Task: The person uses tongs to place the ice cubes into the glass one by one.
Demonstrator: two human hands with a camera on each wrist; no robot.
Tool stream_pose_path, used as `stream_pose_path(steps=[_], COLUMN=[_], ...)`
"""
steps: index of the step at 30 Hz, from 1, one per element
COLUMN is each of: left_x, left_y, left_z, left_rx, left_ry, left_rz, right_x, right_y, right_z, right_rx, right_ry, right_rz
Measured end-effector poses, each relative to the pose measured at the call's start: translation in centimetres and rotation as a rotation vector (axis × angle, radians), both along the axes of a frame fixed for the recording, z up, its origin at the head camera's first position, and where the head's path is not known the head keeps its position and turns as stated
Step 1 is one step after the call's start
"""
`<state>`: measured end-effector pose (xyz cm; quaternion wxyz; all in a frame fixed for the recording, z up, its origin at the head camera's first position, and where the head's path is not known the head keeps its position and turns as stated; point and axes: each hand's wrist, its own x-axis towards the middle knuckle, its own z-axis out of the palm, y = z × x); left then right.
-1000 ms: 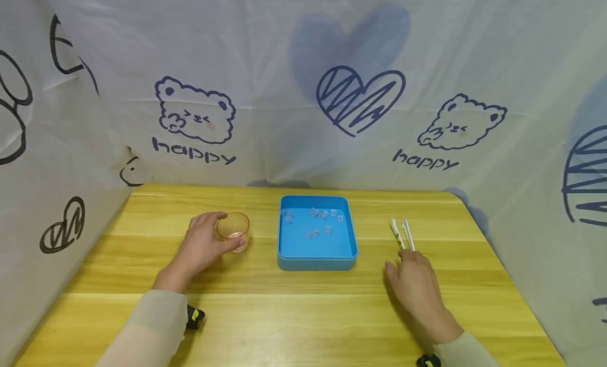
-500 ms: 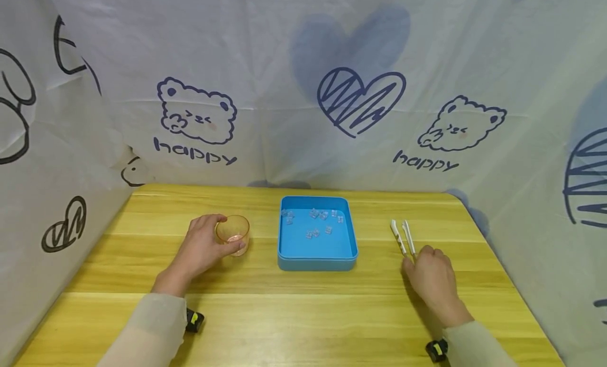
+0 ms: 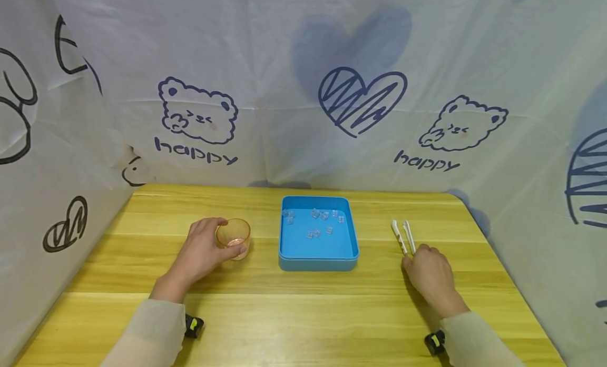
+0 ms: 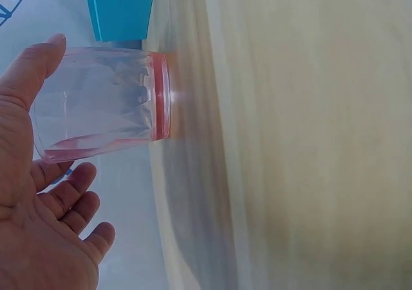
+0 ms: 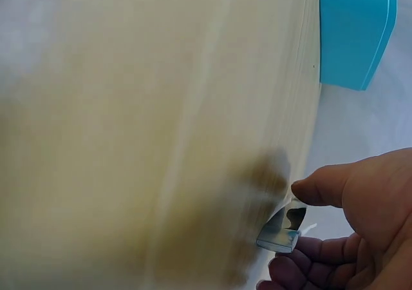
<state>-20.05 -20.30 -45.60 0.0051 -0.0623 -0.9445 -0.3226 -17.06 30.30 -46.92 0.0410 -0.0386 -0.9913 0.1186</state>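
A transparent orange-tinted cup stands upright on the table left of the blue box. My left hand holds it near the rim, thumb on the near side and index finger on the far side; in the left wrist view the other fingers curl loosely beside the cup. To the right of the box, my right hand pinches the near end of white-tipped tongs, whose two arms spread apart and point away from me. Their shiny metal bend shows at the thumb and fingers in the right wrist view.
A shallow blue square box sits mid-table, with several small clear pieces scattered inside, mostly toward its far side. Behind the wooden table hangs a white cloth printed with hearts and bears.
My right hand has shifted right to the near end of the tongs and now pinches it. The cup has slid slightly toward me with my left hand on it.
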Motion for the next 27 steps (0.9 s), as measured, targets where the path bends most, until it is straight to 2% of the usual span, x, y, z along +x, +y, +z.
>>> stream_pose_path(steps=[12,20,27], left_x=[0.5,1.3,2.0], left_y=[0.1,0.4,0.6], left_z=[-0.2,0.1,-0.2], left_rx=[0.009,0.007,0.019], left_ry=[-0.003,-0.002,-0.022], left_rz=[-0.007,-0.008,-0.02], right_x=[-0.4,-0.5,-0.4], right_y=[0.0,0.0,0.0], right_z=[-0.3,-0.4,-0.5], right_rx=[0.056,0.064,0.06], right_ry=[0.025,0.02,0.02], right_rz=[0.005,0.009,0.016])
